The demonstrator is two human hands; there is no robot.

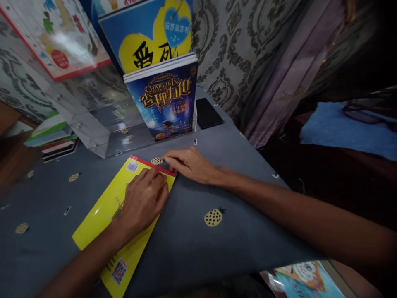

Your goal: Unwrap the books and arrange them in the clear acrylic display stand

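A yellow book (102, 211) with a red edge strip, a barcode and a QR code lies at a slant on the grey-blue tablecloth. Across its upper part rests my left hand (143, 202), fingers bent and close together, the thumb by the book's right edge. My right hand (192, 165) is at the red strip near the far right corner. Its fingers are curled together against the thumb, and whatever may be between the tips is hidden.
Behind the book stands a clear acrylic rack (97, 138) with a dark blue comic book (169, 103) and larger picture books. A black phone (208, 114) lies right of it. Several books (56, 132) are stacked at left. Glasses (366, 112) rest on blue cloth (325, 128).
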